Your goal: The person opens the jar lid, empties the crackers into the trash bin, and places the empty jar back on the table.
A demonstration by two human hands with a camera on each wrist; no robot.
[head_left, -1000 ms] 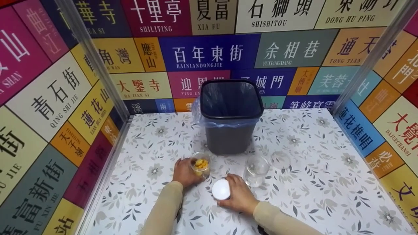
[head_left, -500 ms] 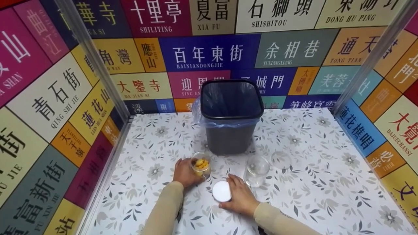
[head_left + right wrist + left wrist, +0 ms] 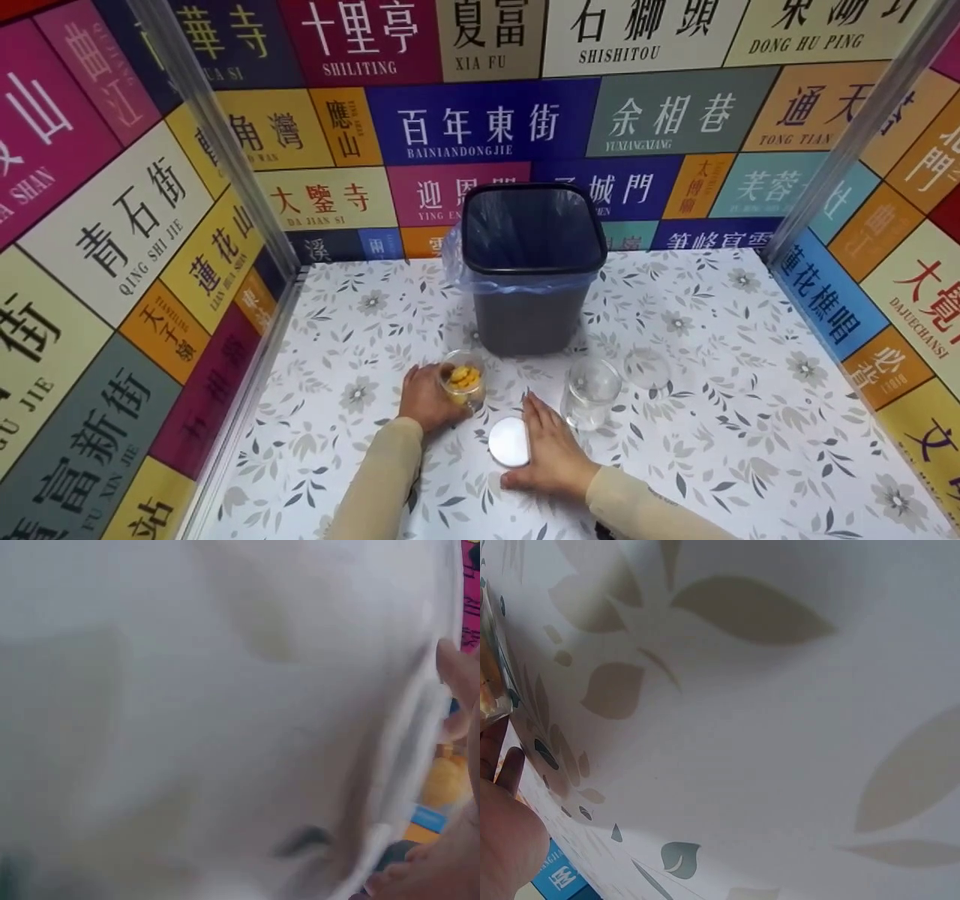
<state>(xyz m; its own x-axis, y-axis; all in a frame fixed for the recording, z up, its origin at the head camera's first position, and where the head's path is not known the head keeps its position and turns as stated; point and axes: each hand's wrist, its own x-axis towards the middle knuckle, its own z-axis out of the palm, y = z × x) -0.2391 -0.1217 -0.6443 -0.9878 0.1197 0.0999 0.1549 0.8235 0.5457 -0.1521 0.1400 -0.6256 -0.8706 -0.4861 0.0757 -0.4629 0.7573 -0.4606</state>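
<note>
My left hand [image 3: 427, 397] grips a clear jar [image 3: 474, 399] from its left side. Yellow-orange pieces [image 3: 464, 376] fill part of the jar, which has no lid on it. In the left wrist view, only a strip of the jar [image 3: 490, 682] and part of the hand [image 3: 508, 836] show at the left edge. A round white lid [image 3: 509, 442] lies on the table, nearer the body than the jar. Beside its right edge is my right hand [image 3: 555, 454], fingers fairly straight and thumb apart from them. The right wrist view is blurred, with fingers [image 3: 459, 675] at its right edge.
A dark grey bin [image 3: 529, 319] with a blue liner [image 3: 454, 262] stands behind the jars. Right of the right hand is a clear jar [image 3: 591, 401], with a clear round lid [image 3: 646, 368] beyond it. Printed walls [image 3: 480, 124] enclose the flower-patterned table [image 3: 712, 420].
The white lid has gone from tilted in my right hand to flat on the table. My right fingers have straightened and loosened from it. The left hand and its jar stay put.
</note>
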